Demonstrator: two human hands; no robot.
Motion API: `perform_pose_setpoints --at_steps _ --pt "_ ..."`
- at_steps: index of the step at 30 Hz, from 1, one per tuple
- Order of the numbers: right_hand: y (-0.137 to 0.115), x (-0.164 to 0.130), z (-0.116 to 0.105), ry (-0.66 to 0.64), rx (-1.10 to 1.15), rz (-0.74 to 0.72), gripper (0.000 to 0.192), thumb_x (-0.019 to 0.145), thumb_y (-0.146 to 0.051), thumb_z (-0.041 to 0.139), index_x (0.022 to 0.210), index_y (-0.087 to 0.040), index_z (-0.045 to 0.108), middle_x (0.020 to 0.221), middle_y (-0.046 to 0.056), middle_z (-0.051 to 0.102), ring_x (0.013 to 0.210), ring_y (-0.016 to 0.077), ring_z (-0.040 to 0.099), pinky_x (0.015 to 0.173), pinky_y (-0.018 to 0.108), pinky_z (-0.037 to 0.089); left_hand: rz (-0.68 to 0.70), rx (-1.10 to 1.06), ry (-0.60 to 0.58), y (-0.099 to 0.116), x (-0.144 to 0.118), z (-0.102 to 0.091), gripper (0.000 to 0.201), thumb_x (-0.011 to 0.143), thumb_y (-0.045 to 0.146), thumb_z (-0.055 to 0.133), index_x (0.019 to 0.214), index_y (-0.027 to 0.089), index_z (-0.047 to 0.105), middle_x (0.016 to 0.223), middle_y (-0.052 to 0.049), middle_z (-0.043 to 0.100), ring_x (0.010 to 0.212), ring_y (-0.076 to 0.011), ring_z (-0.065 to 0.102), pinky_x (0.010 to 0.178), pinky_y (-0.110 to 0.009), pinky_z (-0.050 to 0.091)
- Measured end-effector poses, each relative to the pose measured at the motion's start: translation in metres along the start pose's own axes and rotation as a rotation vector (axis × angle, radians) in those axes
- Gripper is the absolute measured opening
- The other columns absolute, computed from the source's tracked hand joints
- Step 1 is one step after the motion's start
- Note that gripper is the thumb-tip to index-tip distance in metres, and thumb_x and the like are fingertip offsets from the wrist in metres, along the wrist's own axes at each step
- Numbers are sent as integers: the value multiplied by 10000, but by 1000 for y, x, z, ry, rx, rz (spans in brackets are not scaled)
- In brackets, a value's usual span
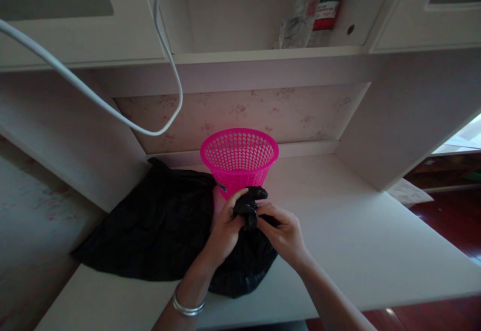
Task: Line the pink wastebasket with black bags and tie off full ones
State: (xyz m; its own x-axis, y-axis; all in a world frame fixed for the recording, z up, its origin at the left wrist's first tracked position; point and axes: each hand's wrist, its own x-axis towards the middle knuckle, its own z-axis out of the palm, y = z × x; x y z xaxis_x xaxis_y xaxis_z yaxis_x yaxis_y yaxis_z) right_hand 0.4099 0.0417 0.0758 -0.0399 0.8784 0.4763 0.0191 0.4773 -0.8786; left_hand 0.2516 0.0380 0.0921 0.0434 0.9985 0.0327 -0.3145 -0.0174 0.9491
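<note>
A black plastic bag sits on the white counter in front of me, its top gathered into a twisted neck. My left hand is closed around that neck from the left. From the right, the thumb and fingers of my right hand pinch the same gathered plastic. Just behind both hands stands a pink perforated basket, upright. A second, flat spread of black plastic bag lies to the left; whether it joins the gathered one is hidden behind my left arm.
The white counter runs off to the right, between side panels. A white cable hangs down at upper left. Overhead, an open shelf holds a clear plastic container and a green and red package.
</note>
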Motion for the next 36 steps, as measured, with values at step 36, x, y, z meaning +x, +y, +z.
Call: perform_pose_setpoints --at_steps 36 --pt "4 23 -18 -271 121 350 525 863 -592 756 1250 -244 689 880 1 644 825 170 619 718 272 516 120 434 -474 1 -12 -7 247 811 26 639 880 207 791 979 -22 782 883 -177 690 886 -296 517"
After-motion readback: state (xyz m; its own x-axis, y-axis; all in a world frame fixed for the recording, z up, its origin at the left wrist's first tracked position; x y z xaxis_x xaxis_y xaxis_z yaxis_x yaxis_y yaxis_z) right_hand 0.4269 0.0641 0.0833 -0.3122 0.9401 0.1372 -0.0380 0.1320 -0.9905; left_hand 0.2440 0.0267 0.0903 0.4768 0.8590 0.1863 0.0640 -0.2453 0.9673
